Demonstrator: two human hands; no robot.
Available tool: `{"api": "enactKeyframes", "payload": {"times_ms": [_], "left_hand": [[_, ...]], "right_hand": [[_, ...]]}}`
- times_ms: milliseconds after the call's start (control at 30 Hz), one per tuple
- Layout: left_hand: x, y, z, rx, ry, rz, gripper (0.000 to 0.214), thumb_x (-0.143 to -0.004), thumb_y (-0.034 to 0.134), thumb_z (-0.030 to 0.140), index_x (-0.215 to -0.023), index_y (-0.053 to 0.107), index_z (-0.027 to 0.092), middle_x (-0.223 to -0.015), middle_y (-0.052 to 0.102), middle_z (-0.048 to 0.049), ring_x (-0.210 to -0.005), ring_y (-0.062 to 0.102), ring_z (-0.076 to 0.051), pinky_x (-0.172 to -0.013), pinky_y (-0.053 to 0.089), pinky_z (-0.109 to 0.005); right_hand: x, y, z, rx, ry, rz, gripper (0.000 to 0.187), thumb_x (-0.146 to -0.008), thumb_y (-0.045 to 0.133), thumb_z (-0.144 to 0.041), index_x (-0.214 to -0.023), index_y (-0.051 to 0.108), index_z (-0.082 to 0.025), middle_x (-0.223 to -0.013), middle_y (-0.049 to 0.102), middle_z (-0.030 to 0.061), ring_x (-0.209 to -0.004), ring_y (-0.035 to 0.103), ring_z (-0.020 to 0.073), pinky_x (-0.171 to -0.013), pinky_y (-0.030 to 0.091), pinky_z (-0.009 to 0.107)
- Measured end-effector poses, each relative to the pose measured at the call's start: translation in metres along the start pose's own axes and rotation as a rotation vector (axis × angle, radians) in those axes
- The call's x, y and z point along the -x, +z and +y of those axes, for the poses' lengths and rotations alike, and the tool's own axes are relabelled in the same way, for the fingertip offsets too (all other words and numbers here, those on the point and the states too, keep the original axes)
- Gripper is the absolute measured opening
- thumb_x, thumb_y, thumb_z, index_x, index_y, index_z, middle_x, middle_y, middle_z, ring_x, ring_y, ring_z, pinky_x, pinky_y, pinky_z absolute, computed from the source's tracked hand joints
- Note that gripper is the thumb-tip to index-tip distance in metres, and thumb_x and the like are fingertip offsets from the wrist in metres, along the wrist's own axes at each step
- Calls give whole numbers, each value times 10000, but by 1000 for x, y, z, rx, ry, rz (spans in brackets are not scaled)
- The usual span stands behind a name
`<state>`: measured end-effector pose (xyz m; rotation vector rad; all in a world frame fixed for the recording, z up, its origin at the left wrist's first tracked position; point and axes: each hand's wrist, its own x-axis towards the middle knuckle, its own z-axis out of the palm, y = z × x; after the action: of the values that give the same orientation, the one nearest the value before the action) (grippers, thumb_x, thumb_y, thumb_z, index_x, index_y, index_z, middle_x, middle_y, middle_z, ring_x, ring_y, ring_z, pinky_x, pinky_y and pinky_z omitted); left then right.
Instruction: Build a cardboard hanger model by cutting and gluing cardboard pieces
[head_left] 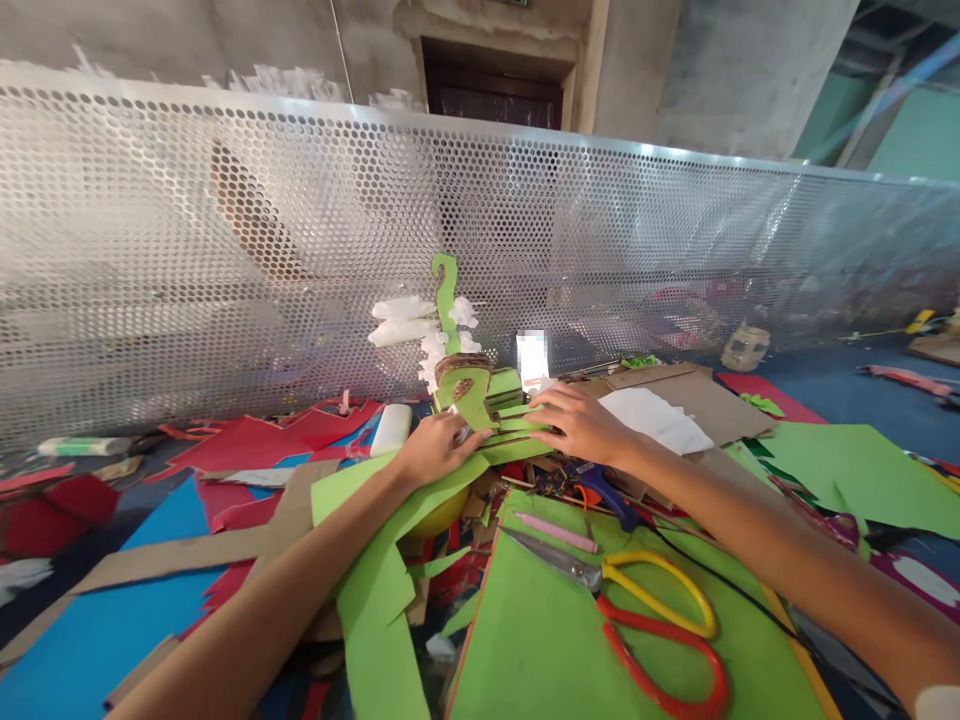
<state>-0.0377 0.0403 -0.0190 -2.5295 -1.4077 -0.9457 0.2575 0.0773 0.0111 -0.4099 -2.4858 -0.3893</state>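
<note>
A green paper and cardboard craft (469, 395) stands in front of me, with a curled upright strip and white ruffled pieces on its upper part. My left hand (441, 447) is closed on its lower left side, the thumb against the green paper. Several narrow green strips (517, 425) run from the craft towards my right hand (576, 420). That hand's fingers are stretched and apart, their tips touching the strip ends; its thumb is hidden. Beneath my left forearm hangs a long cut green sheet (382, 600).
Scissors (592, 575) with yellow and red handles and a pink pen (556, 531) lie on a green board (540, 650). A blue glue gun (611, 495) is below my right hand. Behind stand a lit phone (533, 360) and a perforated metal barrier (630, 240). Red scraps (277, 440) lie left.
</note>
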Motion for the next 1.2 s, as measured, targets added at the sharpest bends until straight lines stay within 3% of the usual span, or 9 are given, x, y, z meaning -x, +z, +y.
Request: {"api": "enactKeyframes", "payload": {"times_ms": [167, 700, 867, 1000, 1200], "left_hand": [[0, 1, -1, -1, -7, 2, 609, -1004, 415, 674, -586, 284, 250, -517, 415, -2, -467, 381, -142, -538, 227, -321], [0, 0, -1, 21, 5, 1, 606, -999, 447, 648, -575, 278, 249, -502, 382, 7, -460, 372, -139, -531, 233, -322], [0, -1, 0, 26, -1, 0, 606, -999, 439, 651, -571, 299, 246, -502, 399, 4, -463, 375, -140, -526, 244, -320], [0, -1, -1, 13, -4, -12, 592, -998, 455, 636, -571, 337, 243, -510, 433, -6, -477, 428, -153, -530, 263, -315], [0, 0, -1, 6, -8, -12, 593, -994, 461, 638, -570, 343, 242, -513, 455, -14, -480, 439, -154, -531, 266, -312]], "right_hand": [[-1, 0, 0, 43, 7, 1, 159, -1016, 618, -215, -1104, 750, -200, -1112, 720, 94, -1057, 624, 251, -958, 521, 433], [-5, -1, -2, 66, 22, -6, 191, -1017, 596, -178, -991, 785, -194, -1090, 737, 96, -1051, 621, 257, -921, 505, 412], [0, -11, -2, -26, 104, -15, 294, -991, 527, -100, -1133, 764, -197, -1105, 730, 96, -1027, 616, 246, -939, 514, 427], [9, -12, 0, -4, 100, -96, 440, -968, 490, -68, -1306, 718, -235, -1262, 683, 114, -1141, 586, 262, -998, 515, 466], [18, -16, 3, 55, 95, -153, 484, -940, 513, -64, -1302, 736, -297, -1347, 652, 93, -1204, 559, 275, -1033, 515, 496]]}}
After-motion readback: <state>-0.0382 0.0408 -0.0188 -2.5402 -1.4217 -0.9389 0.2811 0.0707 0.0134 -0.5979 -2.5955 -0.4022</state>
